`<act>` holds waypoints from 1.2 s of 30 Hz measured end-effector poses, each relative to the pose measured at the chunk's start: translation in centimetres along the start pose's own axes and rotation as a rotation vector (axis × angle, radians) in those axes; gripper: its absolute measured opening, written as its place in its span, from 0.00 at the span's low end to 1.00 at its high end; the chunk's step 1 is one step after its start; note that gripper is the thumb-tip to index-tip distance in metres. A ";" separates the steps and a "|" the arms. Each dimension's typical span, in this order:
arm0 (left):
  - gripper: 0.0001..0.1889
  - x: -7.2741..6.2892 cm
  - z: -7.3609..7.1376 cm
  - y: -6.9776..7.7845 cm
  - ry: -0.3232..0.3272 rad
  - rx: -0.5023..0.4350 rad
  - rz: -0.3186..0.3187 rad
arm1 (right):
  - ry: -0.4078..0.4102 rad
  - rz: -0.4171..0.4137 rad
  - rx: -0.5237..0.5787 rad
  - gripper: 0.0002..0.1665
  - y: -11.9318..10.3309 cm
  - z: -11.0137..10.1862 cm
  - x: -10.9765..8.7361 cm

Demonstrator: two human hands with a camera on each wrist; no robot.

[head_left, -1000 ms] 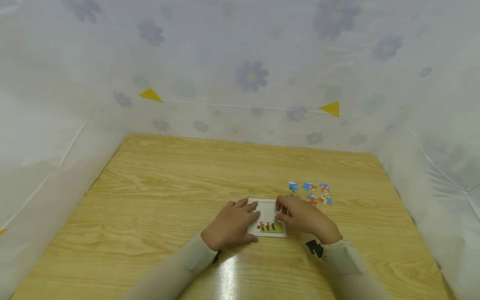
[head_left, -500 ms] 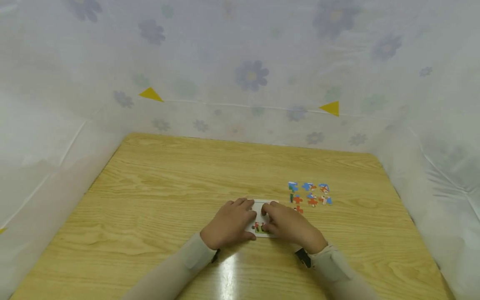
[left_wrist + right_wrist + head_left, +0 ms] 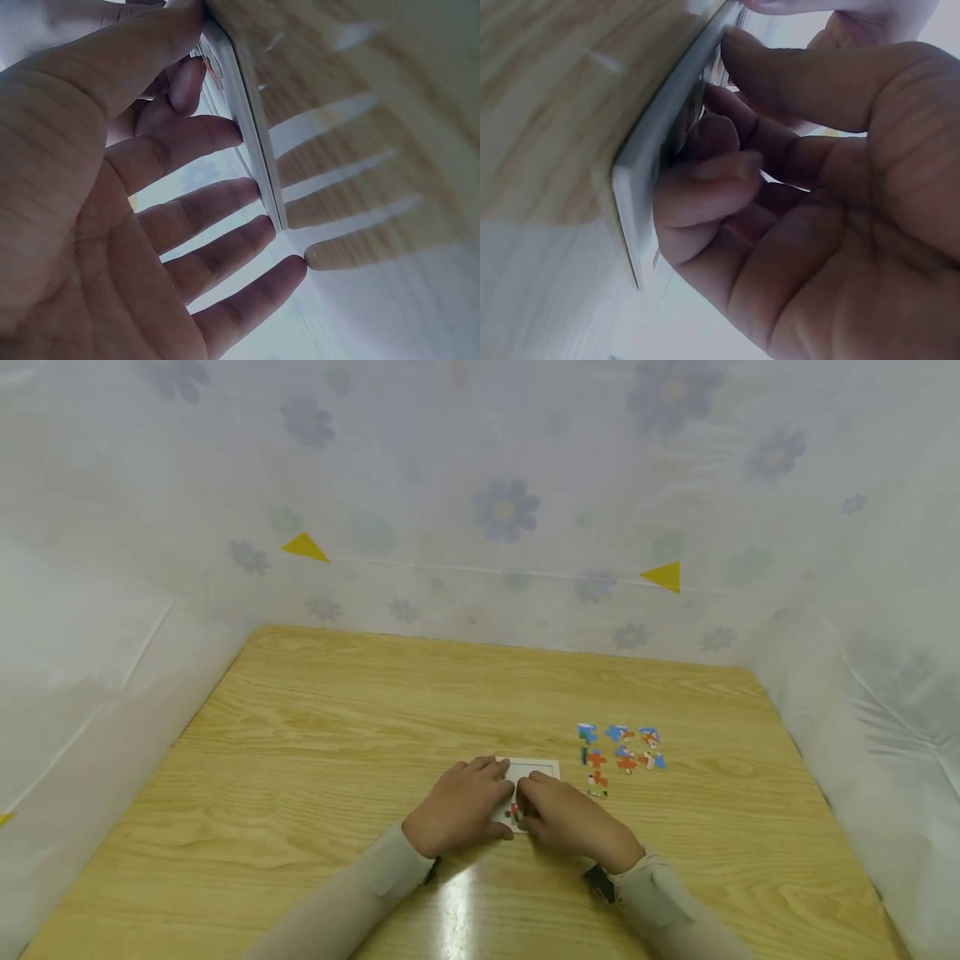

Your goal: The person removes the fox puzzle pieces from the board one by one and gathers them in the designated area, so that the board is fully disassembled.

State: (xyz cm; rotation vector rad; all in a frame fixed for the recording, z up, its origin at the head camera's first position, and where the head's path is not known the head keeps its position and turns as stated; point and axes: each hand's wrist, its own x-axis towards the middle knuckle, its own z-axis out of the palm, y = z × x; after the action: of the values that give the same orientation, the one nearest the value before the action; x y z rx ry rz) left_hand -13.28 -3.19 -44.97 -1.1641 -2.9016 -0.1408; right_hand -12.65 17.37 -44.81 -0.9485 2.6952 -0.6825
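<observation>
A small white puzzle tray (image 3: 536,764) lies on the table in front of me. My left hand (image 3: 459,808) rests at its left side, fingers spread and nearly straight; in the left wrist view the fingertips (image 3: 251,189) touch its edge. Over the tray's lower part, my right hand (image 3: 573,818) has its fingers curled and its thumb and index finger at a puzzle piece (image 3: 514,814) with red and green print. Most of the pieces in the tray are hidden under that hand. In the right wrist view the thumb (image 3: 742,56) reaches down to the tray.
Several loose puzzle pieces (image 3: 626,760), blue and orange, lie face up to the right of the tray. One piece (image 3: 597,782) sits closest to the right hand. Flower-printed white sheeting (image 3: 450,527) with yellow triangles stands around the wooden table (image 3: 360,710).
My right hand has moved left and down over the printed pieces, uncovering loose pieces at the right. The tray has slid slightly left. My left hand has stayed nearly in place.
</observation>
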 end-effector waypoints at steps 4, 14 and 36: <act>0.27 0.0 0.0 0.0 0.005 -0.005 0.002 | 0.005 0.000 -0.005 0.12 0.1 0.1 0.0; 0.30 -0.1 0.1 -0.2 0.016 -0.011 0.008 | 0.000 0.036 0.057 0.13 -0.1 0.1 0.1; 0.27 0.0 0.2 -0.2 0.014 -0.040 0.005 | 0.008 0.046 0.071 0.19 -0.3 0.3 -0.1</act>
State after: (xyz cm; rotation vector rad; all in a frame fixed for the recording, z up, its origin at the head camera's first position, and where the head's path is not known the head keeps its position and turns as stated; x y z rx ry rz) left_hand -13.41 -3.33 -45.14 -1.1714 -2.8964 -0.2077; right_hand -12.27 17.11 -44.89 -0.8657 2.6711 -0.7689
